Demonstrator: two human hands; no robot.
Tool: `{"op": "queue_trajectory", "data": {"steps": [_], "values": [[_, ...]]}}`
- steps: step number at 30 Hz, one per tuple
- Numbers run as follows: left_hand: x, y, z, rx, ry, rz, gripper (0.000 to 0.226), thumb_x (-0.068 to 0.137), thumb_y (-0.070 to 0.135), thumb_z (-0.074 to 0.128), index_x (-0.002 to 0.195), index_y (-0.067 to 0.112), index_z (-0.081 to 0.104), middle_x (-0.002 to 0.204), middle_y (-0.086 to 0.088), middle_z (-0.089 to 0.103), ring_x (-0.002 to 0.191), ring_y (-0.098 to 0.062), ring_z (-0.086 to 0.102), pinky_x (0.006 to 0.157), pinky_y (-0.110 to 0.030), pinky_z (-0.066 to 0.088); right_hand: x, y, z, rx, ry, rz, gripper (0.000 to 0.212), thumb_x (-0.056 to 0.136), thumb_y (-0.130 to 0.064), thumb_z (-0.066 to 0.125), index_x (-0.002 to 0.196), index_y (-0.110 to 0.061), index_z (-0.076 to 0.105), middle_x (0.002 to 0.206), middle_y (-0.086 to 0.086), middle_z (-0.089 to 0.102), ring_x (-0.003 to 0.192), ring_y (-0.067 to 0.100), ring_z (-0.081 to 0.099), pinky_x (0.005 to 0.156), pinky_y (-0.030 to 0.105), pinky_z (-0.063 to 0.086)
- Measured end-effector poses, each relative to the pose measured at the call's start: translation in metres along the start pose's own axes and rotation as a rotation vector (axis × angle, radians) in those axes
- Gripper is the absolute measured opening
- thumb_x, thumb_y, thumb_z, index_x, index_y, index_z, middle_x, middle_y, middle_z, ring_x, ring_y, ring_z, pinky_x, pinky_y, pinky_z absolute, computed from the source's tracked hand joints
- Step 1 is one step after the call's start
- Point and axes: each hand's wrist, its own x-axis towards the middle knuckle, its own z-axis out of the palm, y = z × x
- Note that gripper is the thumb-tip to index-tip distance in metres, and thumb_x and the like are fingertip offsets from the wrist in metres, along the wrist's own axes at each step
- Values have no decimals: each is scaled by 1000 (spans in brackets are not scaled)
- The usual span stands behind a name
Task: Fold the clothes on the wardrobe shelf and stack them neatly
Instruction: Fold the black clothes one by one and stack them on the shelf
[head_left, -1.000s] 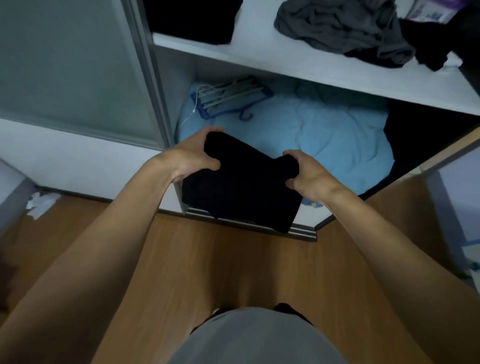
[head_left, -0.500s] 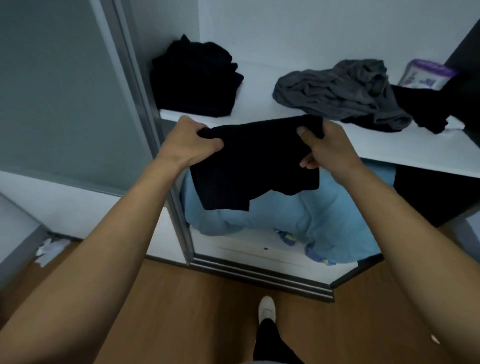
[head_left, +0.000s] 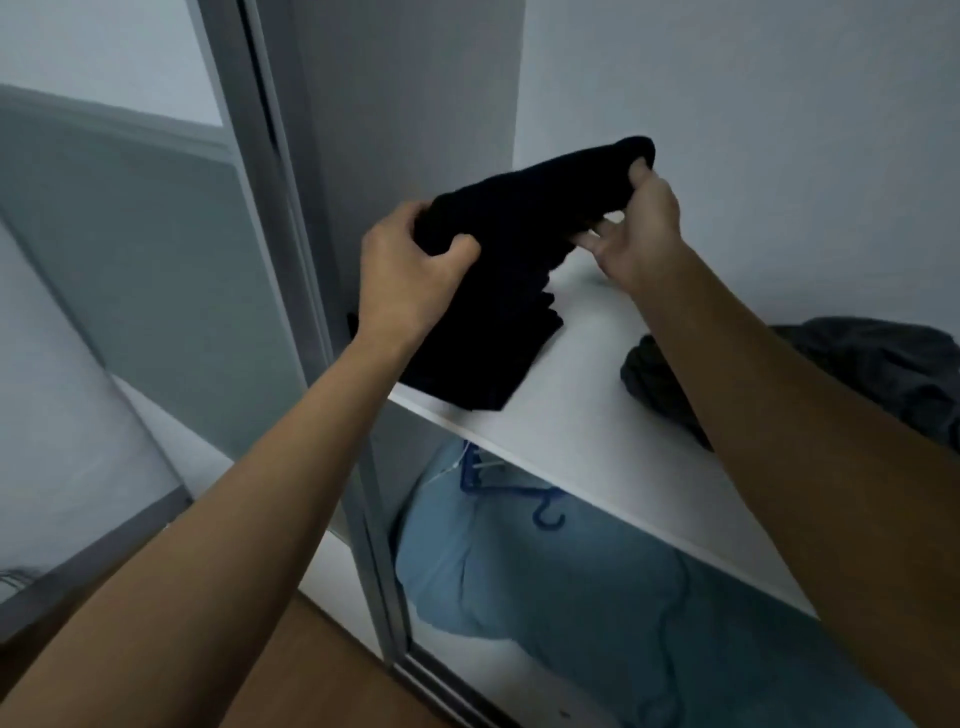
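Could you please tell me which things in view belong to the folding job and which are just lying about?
Part of the job: black folded garment, gripped by the left hand and right hand; black folded stack beneath it; crumpled grey garment; white wardrobe shelf.
Just lying about: light blue bedding under the shelf; blue plastic hanger.

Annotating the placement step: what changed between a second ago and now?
The black garment rose from in front of the lower compartment to over the black stack at the left end of the shelf, carried by the left hand and right hand. Both keep gripping its ends; nothing was let go. The grey pile and the blue bedding below stayed put.
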Motion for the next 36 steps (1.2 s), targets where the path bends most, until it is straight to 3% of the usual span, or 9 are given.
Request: {"op": "queue_trajectory", "data": {"steps": [3, 6, 10, 12, 15, 20, 26, 32, 36], "values": [[27, 4, 16, 181, 148, 228, 34, 79, 31, 68, 107, 12, 68, 92, 9, 67, 80, -2, 61, 70, -7, 45, 54, -8, 37, 231, -29, 50, 26, 103, -17, 43, 107, -1, 62, 106, 20, 65, 97, 41, 64, 79, 56, 59], [47, -14, 27, 391, 119, 281, 46, 79, 39, 65, 118, 16, 62, 110, 3, 67, 95, -10, 61, 78, -21, 44, 102, 9, 46, 199, -22, 147, 28, 99, -14, 40, 101, -2, 65, 104, 20, 65, 93, 39, 65, 78, 55, 59], [52, -65, 34, 880, -409, -147, 61, 84, 67, 49, 127, 24, 56, 128, -1, 61, 114, -27, 58, 91, -43, 46, 139, 62, 16, -410, 21, 355, 28, 102, -19, 37, 119, -7, 55, 117, 12, 52, 99, 35, 58, 77, 51, 56], [47, -80, 36, 912, -428, -223, 66, 85, 76, 41, 122, 24, 58, 127, -2, 60, 115, -28, 57, 99, -50, 45, 146, 92, 5, -730, -56, 264, 26, 99, -25, 45, 118, -10, 55, 124, 10, 57, 96, 27, 59, 77, 39, 53], [61, -86, 49, 917, -223, -39, 60, 88, 69, 38, 117, 21, 59, 126, -5, 59, 121, -29, 53, 108, -52, 36, 159, 121, 4, -1032, -150, -4, 42, 89, -39, 57, 126, -19, 58, 137, 11, 52, 117, 29, 56, 101, 39, 46], [90, -105, 73, 844, -616, -155, 61, 96, 54, 41, 151, 28, 36, 159, -1, 35, 145, -25, 33, 118, -49, 26, 178, 137, 14, -1608, -255, -107, 59, 91, -53, 48, 147, -35, 41, 163, 5, 20, 151, 40, 2, 117, 63, 5], [80, -161, 77, 869, -636, -253, 63, 90, 60, 30, 151, 41, 30, 163, -1, 24, 150, -26, 19, 122, -48, 14, 183, 189, -16, -1605, -397, -99, 62, 97, -59, 20, 154, -35, 24, 159, 6, 29, 145, 35, 21, 116, 58, 18], [79, -163, 82, 814, -610, -291, 69, 82, 66, 23, 148, 46, 30, 163, 2, 23, 150, -23, 16, 122, -46, 8, 190, 179, -25, -1582, -495, -25, 65, 97, -63, 24, 156, -39, 15, 165, -2, 16, 151, 29, 10, 120, 53, 11], [79, -147, 79, 852, -712, -295, 57, 98, 55, 29, 154, 41, 21, 167, 1, 10, 154, -25, 0, 123, -48, -3, 155, 154, -47, -1429, -564, -80, 55, 105, -44, 38, 156, -27, 29, 164, 4, 23, 152, 24, 15, 122, 39, 12]]}}
